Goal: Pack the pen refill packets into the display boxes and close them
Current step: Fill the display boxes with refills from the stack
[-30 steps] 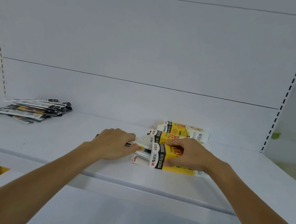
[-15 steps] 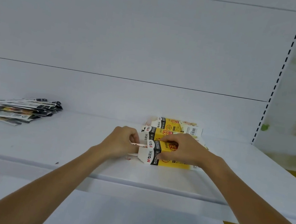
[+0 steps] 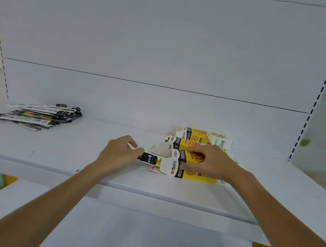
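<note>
A packet [image 3: 150, 159] pokes out of the open end of the front box [image 3: 181, 167], its black tip pinched between the thumb and curled fingers of the left hand [image 3: 119, 152]. The right hand [image 3: 214, 163] grips that box from above, fingers curled over its top. Two more boxes [image 3: 201, 137] lie just behind the right fingers, and a pile [image 3: 38, 115] of packets lies well left of the left fingers on the shelf [image 3: 70, 159].

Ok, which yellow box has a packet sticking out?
The front box, held by the right hand; the left hand holds the packet at its open end.
</note>
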Available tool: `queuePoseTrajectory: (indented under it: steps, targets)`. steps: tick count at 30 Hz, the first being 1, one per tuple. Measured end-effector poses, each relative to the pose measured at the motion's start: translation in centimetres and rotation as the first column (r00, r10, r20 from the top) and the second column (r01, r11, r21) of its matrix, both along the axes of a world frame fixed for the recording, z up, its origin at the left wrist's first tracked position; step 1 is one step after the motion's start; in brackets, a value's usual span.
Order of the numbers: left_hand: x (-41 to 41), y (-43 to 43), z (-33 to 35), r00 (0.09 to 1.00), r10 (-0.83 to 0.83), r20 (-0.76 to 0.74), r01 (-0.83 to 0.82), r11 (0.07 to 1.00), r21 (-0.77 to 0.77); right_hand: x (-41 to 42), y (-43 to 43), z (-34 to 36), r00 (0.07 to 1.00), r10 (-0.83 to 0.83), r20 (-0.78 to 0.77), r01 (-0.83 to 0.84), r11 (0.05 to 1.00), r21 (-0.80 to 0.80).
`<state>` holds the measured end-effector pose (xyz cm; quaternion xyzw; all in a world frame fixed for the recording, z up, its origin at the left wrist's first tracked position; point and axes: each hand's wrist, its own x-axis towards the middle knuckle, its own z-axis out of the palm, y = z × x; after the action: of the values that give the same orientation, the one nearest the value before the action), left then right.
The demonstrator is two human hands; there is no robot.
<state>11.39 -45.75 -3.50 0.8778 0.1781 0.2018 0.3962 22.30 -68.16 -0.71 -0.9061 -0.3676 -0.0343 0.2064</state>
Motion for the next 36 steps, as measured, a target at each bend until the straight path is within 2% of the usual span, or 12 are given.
queuePoseTrajectory:
  steps: [4,8,10,12,15,18,20,27,29,31,34,36]
  targets:
    - [0.6,-0.9,0.1,0.989,-0.124,0.087,0.121,0.992,0.036,0.0,0.0,0.0,1.0,0.001,0.013,0.0,1.0,-0.012]
    - [1.6,-3.3,0.1,0.951,-0.308,0.014,0.306,0.948,0.087,-0.2,0.0,0.0,0.999,0.018,0.035,-0.018,1.0,-0.004]
    - [1.8,-4.1,0.2,0.923,-0.384,-0.017,0.384,0.923,-0.01,-0.1,-0.1,-0.1,0.998,0.025,0.059,-0.025,1.0,-0.008]
    - [1.8,-4.1,0.3,0.906,-0.422,0.036,0.424,0.902,-0.086,0.0,-0.2,-0.3,0.996,0.033,0.08,-0.032,0.999,-0.02]
    - [1.9,-3.1,0.1,0.916,-0.383,0.115,0.387,0.922,-0.012,0.0,-0.2,-0.3,0.993,0.036,0.111,-0.03,0.998,-0.055]
    - [1.7,-2.5,-0.2,0.913,-0.409,-0.006,0.409,0.911,0.051,0.2,-0.1,-0.4,0.989,0.038,0.141,-0.029,0.997,-0.067]
    - [1.7,-2.4,-0.4,0.91,-0.414,-0.036,0.415,0.906,0.08,0.3,-0.1,-0.4,0.989,0.042,0.139,-0.034,0.998,-0.061]
    - [2.4,-4.8,0.0,0.895,-0.44,0.064,0.428,0.892,0.145,-0.2,-0.3,0.0,0.996,0.078,0.05,-0.081,0.995,0.051]
    - [2.7,-5.1,0.1,0.898,-0.436,0.062,0.423,0.893,0.156,-0.4,-0.5,0.3,0.992,0.125,-0.036,-0.121,0.988,0.094]
    - [2.9,-5.0,0.2,0.902,-0.428,0.048,0.419,0.898,0.135,-0.6,-0.5,0.6,0.978,0.162,-0.133,-0.157,0.986,0.048]
    - [2.9,-4.8,0.3,0.903,-0.427,0.04,0.421,0.901,0.103,-0.9,0.1,0.7,0.985,0.15,-0.087,-0.163,0.974,-0.158]
    - [2.7,-4.6,0.2,0.909,-0.417,0.017,0.412,0.904,0.112,-0.9,0.3,0.9,0.988,0.115,-0.102,-0.129,0.981,-0.146]
